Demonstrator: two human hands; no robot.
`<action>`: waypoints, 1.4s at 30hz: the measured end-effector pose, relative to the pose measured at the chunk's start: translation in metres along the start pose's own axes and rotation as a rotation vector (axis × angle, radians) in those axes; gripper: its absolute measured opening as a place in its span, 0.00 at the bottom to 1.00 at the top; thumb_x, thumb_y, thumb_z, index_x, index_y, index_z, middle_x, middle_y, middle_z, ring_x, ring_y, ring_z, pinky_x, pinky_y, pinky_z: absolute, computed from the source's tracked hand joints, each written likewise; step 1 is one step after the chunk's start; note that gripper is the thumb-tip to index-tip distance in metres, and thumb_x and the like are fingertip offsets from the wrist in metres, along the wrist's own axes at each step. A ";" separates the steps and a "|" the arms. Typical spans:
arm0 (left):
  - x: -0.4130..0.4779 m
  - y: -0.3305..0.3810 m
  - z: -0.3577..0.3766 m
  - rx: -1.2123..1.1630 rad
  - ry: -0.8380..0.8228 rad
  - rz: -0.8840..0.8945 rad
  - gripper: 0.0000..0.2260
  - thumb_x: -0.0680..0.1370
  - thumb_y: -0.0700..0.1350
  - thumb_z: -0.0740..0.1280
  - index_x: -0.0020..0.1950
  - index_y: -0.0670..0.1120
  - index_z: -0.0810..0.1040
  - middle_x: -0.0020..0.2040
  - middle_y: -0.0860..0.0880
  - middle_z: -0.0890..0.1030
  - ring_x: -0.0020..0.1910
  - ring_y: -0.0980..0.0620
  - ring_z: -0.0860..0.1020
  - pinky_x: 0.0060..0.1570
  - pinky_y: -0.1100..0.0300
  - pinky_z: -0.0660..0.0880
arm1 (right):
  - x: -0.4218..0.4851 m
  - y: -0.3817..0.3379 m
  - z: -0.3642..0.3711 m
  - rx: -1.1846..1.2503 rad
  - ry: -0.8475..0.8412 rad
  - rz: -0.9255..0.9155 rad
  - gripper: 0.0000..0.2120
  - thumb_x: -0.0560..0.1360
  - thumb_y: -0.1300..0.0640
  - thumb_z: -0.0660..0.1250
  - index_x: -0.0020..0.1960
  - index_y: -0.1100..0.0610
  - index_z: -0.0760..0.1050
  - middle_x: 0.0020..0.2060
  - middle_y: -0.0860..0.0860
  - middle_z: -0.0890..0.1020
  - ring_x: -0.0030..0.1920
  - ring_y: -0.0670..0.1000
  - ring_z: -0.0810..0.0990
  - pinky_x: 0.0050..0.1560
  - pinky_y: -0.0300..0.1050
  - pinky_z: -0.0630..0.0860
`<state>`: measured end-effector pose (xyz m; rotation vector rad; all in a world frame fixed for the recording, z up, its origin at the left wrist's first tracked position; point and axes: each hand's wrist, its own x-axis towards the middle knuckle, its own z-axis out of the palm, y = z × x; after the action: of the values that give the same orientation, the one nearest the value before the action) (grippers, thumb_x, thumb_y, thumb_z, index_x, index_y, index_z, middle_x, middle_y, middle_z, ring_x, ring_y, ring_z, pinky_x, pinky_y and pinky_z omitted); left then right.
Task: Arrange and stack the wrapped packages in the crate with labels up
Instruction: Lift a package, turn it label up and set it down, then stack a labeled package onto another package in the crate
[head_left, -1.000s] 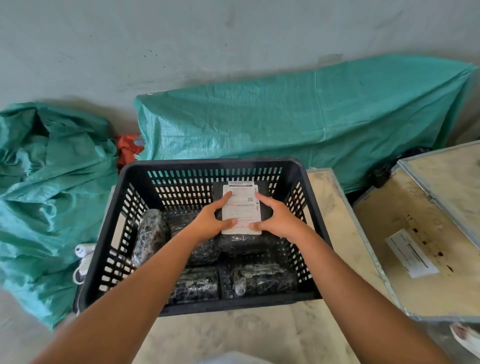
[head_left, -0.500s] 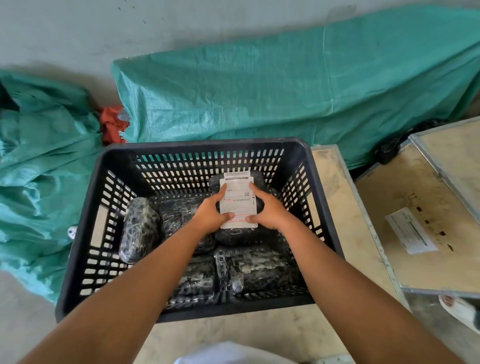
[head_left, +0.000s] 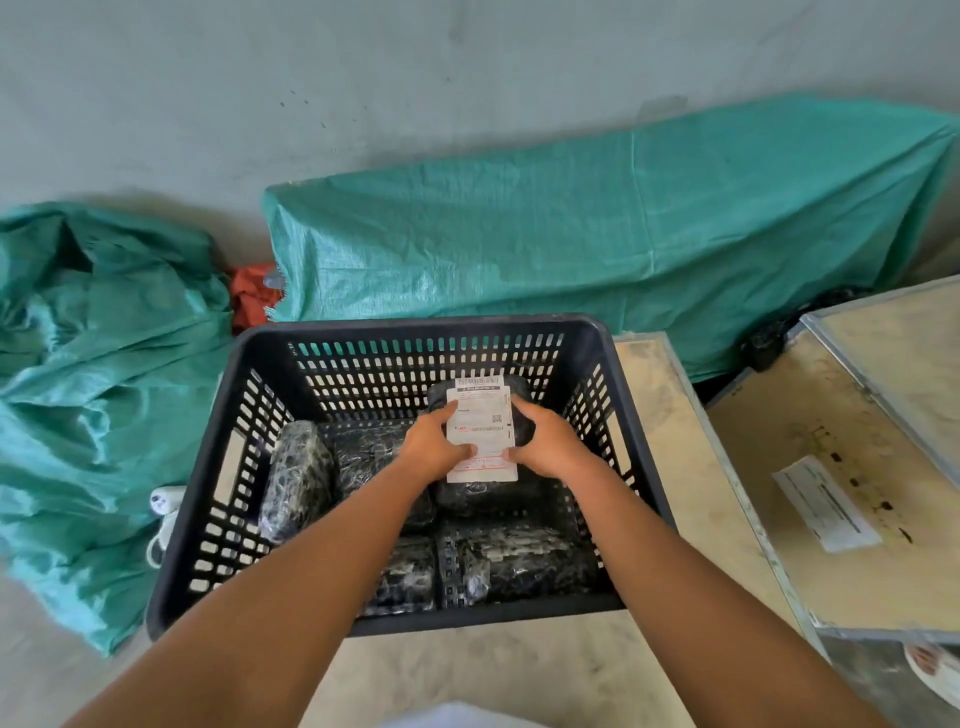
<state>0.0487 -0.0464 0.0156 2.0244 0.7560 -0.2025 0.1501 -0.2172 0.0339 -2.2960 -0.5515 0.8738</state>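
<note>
A black slotted plastic crate (head_left: 608, 374) stands on a wooden board in front of me. Inside it, at the back right, lies a black wrapped package with a white shipping label (head_left: 480, 415) facing up. My left hand (head_left: 434, 447) grips its left side and my right hand (head_left: 545, 441) grips its right side. It rests on top of other black wrapped packages. One package (head_left: 296, 478) stands on edge against the left wall, another (head_left: 524, 561) lies flat at the front right, and one more (head_left: 405, 577) lies at the front middle, partly hidden by my left forearm.
Green tarpaulin (head_left: 597, 234) covers a long shape behind the crate, and more crumpled tarpaulin (head_left: 93, 389) lies at the left. A wooden crate lid with a paper label (head_left: 826, 504) is at the right. A white object (head_left: 163, 501) sits beside the crate's left wall.
Both hands have stayed on the labelled package, which sits slightly lower and further back on the stack. The camera view has shifted.
</note>
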 end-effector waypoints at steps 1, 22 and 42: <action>-0.004 0.003 -0.005 -0.002 0.008 0.016 0.37 0.73 0.44 0.78 0.79 0.48 0.66 0.74 0.46 0.73 0.68 0.45 0.75 0.65 0.53 0.74 | -0.007 -0.003 -0.008 0.016 0.011 -0.020 0.44 0.72 0.60 0.79 0.81 0.49 0.61 0.76 0.52 0.71 0.72 0.54 0.72 0.59 0.34 0.70; -0.118 0.005 0.011 0.349 -0.496 0.383 0.22 0.75 0.39 0.75 0.69 0.51 0.80 0.67 0.54 0.80 0.60 0.61 0.76 0.58 0.72 0.73 | -0.122 0.023 -0.012 -0.298 -0.199 0.065 0.13 0.67 0.62 0.82 0.40 0.44 0.86 0.53 0.49 0.85 0.47 0.48 0.83 0.39 0.38 0.79; -0.105 0.009 0.013 0.207 -0.250 0.420 0.30 0.69 0.42 0.73 0.66 0.68 0.77 0.62 0.52 0.83 0.44 0.52 0.83 0.47 0.57 0.82 | -0.110 0.030 -0.008 0.020 0.255 -0.005 0.15 0.77 0.65 0.71 0.62 0.55 0.81 0.60 0.54 0.82 0.51 0.48 0.77 0.53 0.37 0.72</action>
<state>-0.0275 -0.1055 0.0596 2.2487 0.1498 -0.2910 0.0841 -0.3038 0.0671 -2.3403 -0.4344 0.5691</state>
